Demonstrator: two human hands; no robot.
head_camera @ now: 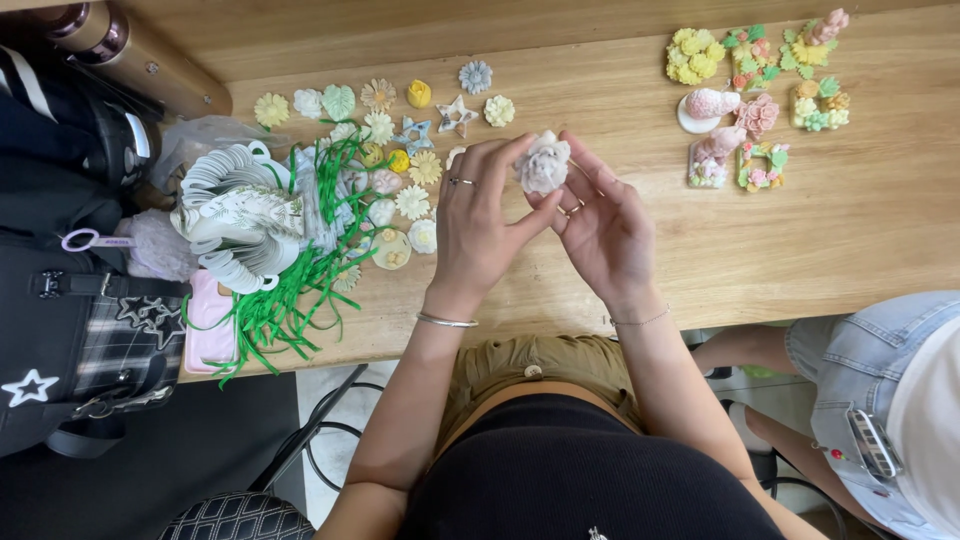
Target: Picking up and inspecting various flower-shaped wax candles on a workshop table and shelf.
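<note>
Both hands, left hand (478,225) and right hand (600,225), pinch a pale plaster flower (543,162) at frame centre above the wooden table (880,220); it looks light, stiff and chippable, best gripped at its rim

Both hands raised over table, fingertips meeting.
Left hand (478,225) fingers curled, ring and bracelet; right hand (605,230) palm up, fingers pinching.

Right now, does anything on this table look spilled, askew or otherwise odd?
Mostly tidy. The one messy spot is the green ribbon strands, which sprawl loosely and trail over the table's front edge. The left hand and right hand hold a pale flower piece together; it looks intact.
</note>
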